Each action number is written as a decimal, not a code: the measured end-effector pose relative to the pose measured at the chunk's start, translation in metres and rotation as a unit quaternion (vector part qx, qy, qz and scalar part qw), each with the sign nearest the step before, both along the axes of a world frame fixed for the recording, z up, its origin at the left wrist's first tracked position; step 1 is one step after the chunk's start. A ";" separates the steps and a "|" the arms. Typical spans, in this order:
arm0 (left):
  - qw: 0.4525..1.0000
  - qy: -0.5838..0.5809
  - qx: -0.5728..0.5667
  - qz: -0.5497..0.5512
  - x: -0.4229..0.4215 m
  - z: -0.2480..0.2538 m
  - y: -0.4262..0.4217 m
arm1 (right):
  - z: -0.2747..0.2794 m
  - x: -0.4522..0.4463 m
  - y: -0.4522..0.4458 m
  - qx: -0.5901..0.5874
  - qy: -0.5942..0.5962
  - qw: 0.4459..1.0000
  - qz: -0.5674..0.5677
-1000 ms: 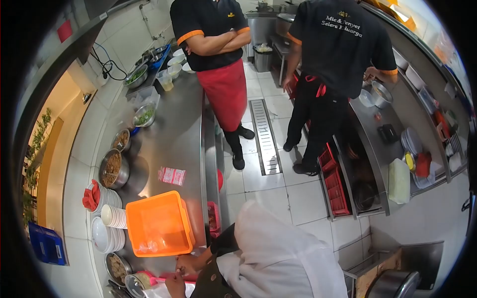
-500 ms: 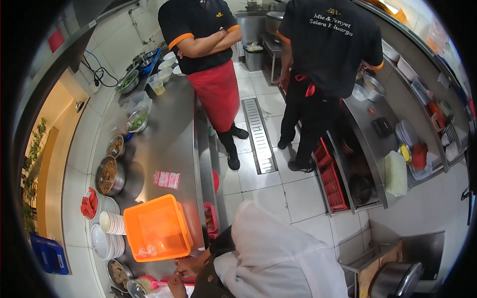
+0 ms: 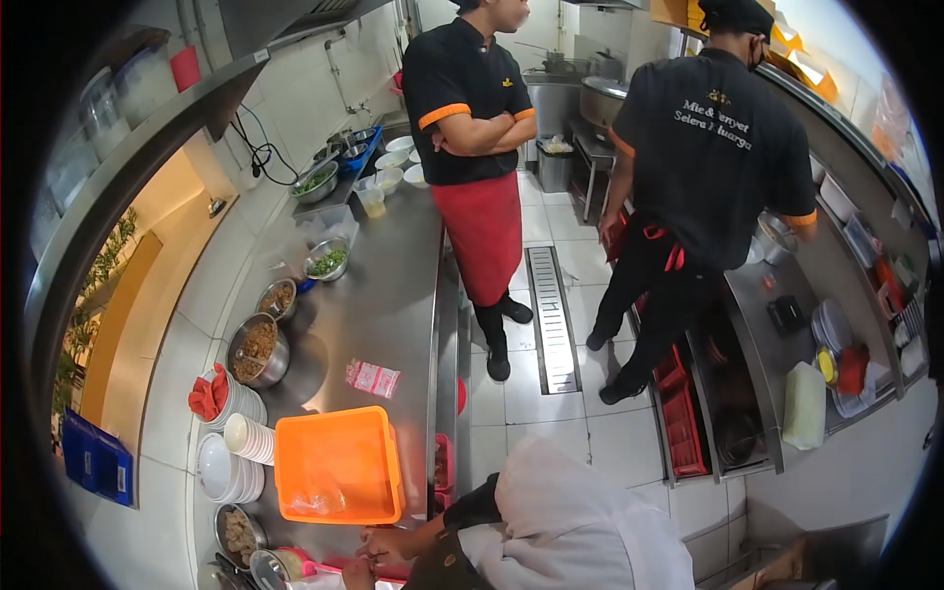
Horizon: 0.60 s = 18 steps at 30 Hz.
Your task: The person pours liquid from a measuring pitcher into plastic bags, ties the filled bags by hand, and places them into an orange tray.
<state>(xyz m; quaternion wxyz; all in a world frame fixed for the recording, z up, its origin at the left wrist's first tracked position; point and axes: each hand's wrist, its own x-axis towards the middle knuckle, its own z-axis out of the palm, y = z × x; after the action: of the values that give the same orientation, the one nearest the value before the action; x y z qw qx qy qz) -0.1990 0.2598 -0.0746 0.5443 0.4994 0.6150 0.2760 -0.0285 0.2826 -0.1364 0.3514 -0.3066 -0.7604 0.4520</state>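
Note:
At the bottom edge, beside the counter's near end, my right hand (image 3: 389, 543) reaches left with its fingers bent closed. My left hand (image 3: 358, 574) is just below it, close to it, also closed; part of it is cut off by the frame. What they pinch, if anything, is too small to tell. Just beyond them lies an orange plastic tray (image 3: 344, 457) with a clear plastic bag (image 3: 320, 501) in its near corner. Left of my hands are a steel bowl of pale brown pieces (image 3: 239, 536) and a container with a pink-handled utensil (image 3: 301, 566).
Along the wall stand paper cups (image 3: 249, 439), stacked white bowls (image 3: 228, 470) and steel bowls of brown food (image 3: 259, 351). A pink-and-white packet (image 3: 373, 379) lies on the steel counter (image 3: 393, 285). Two co-workers stand ahead, one with arms crossed (image 3: 482, 133), one at the right counter (image 3: 703, 157).
My view has turned left and up, so the counter and co-workers sit further right and lower. My hands stay close together by the tray.

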 end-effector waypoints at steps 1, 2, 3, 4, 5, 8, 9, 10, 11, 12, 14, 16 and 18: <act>0.996 -0.057 -0.040 0.047 0.003 0.000 -0.003 | -0.019 -0.006 0.007 0.001 -0.003 0.999 0.033; 0.995 -0.059 -0.050 0.060 0.002 -0.002 -0.003 | -0.025 -0.009 0.007 -0.002 0.002 0.999 0.042; 0.994 -0.060 -0.060 0.074 0.001 -0.008 -0.003 | -0.031 -0.012 0.006 -0.006 0.008 0.999 0.051; 0.992 -0.061 -0.069 0.088 -0.001 -0.015 -0.004 | -0.037 -0.015 0.002 -0.013 0.021 0.999 0.036; 0.990 -0.062 -0.078 0.103 0.000 -0.020 -0.003 | -0.037 -0.014 0.000 -0.019 0.022 0.999 0.024; 0.988 -0.085 -0.078 0.099 -0.006 -0.024 -0.002 | -0.025 -0.007 -0.005 -0.022 0.009 1.000 -0.001; 0.991 -0.101 -0.064 0.064 -0.008 -0.015 -0.003 | -0.008 0.001 -0.008 -0.011 0.008 1.000 -0.006; 0.991 -0.118 -0.050 0.031 -0.007 -0.009 -0.005 | 0.038 0.024 -0.014 0.016 0.017 1.000 -0.004; 0.990 -0.118 -0.069 0.040 -0.004 -0.006 -0.006 | 0.046 0.026 -0.016 0.030 0.027 0.999 0.010; 0.988 -0.118 -0.087 0.050 0.001 -0.001 -0.008 | 0.053 0.028 -0.017 0.044 0.036 0.998 0.024; 0.984 -0.145 -0.088 0.059 0.006 0.006 -0.011 | 0.015 0.008 -0.001 0.009 0.100 0.993 0.064; 0.977 -0.195 -0.052 0.064 0.002 0.009 -0.011 | -0.019 -0.015 0.013 -0.103 0.253 0.960 0.065; 0.997 -0.046 0.055 -0.013 -0.010 0.026 -0.010 | -0.023 -0.036 0.001 -0.110 0.340 0.932 0.065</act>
<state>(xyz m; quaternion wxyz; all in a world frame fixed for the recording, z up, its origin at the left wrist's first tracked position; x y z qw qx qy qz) -0.2089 0.2499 -0.0485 0.5474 0.5233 0.5667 0.3245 -0.0640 0.2833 -0.1593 0.5227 -0.1213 -0.5590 0.6322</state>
